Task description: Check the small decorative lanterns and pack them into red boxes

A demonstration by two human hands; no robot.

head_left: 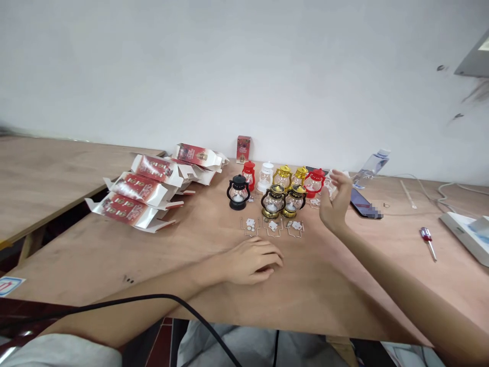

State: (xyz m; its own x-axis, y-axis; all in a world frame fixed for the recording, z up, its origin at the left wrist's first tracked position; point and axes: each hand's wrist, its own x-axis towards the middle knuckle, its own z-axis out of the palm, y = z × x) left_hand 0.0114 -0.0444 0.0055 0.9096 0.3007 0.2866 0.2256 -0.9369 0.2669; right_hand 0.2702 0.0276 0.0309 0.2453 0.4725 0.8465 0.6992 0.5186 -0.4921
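Left hand (254,261) palm down on the table (214,224), near its front edge, just short of the wire frames (274,236) and small white parts (250,223); underside hidden, can't tell if it grips anything. Right hand (336,201) raised, thumb and fingers apart, by the rightmost white lantern (331,188); contact unclear. Other lanterns (273,201) stand upright toward back edge. Opened boxes (123,208) along left edge, screwdriver (428,242) toward right edge.
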